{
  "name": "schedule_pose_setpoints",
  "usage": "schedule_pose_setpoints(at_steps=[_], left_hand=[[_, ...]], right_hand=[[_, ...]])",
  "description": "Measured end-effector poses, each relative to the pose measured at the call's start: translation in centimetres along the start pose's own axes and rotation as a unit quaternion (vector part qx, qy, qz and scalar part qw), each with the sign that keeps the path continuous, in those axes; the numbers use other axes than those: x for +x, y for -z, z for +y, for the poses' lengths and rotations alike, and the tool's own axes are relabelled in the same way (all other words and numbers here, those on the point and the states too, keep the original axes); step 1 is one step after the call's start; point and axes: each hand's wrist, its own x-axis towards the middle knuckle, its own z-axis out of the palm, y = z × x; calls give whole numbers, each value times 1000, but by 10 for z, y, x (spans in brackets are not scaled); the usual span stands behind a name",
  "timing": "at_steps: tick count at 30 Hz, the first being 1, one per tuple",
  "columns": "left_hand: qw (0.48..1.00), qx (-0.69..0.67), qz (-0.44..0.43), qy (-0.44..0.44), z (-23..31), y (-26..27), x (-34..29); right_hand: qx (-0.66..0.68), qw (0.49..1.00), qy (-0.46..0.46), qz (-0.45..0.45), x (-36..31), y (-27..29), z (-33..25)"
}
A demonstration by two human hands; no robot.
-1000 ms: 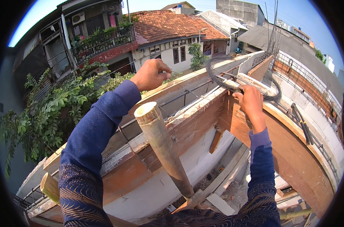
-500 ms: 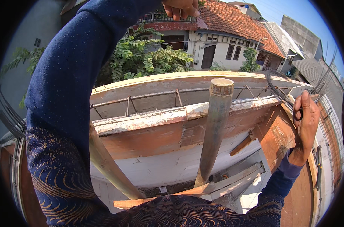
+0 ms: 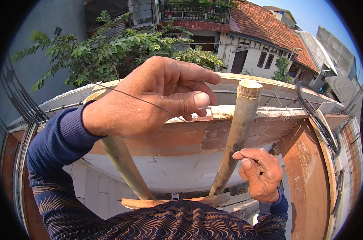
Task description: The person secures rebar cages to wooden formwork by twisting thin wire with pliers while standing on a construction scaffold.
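Note:
A thin dark wire (image 3: pixel 193 127) runs slantwise across the view. Its lower end is pinched between the thumb and fingers of my right hand (image 3: pixel 263 174), in front of a bamboo post (image 3: pixel 239 120). My left hand (image 3: pixel 149 98) is raised at the centre, palm side turned right, with its fingers loosely bent and the thumb apart from them. The wire passes over the near side of this hand, and I see no grip on it. A second bamboo post (image 3: pixel 125 168) leans below my left wrist, its upper part partly hidden by the arm.
Wooden formwork (image 3: pixel 169 140) with steel reinforcing bars behind it crosses ahead. A bundle of dark wire (image 3: pixel 323 124) hangs over the right corner beside a plywood panel (image 3: pixel 309 176). Upright steel rods (image 3: pixel 19 96) stand at left. A wooden plank (image 3: pixel 137 203) lies below.
My left hand has come down from the top edge to the centre. My right hand has moved left and down, away from the wire bundle, with a wire now showing in its pinch.

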Motion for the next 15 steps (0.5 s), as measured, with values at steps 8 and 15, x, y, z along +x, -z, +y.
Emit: schedule_pose_setpoints(at_steps=[8,15], left_hand=[[985,-159,67,-18,-50,-22,-88],[909,-36,391,-140,-87,-33,-108]], right_hand=[[80,991,-87,-68,-26,-42,33],[140,971,-94,-170,-48,-27,53]])
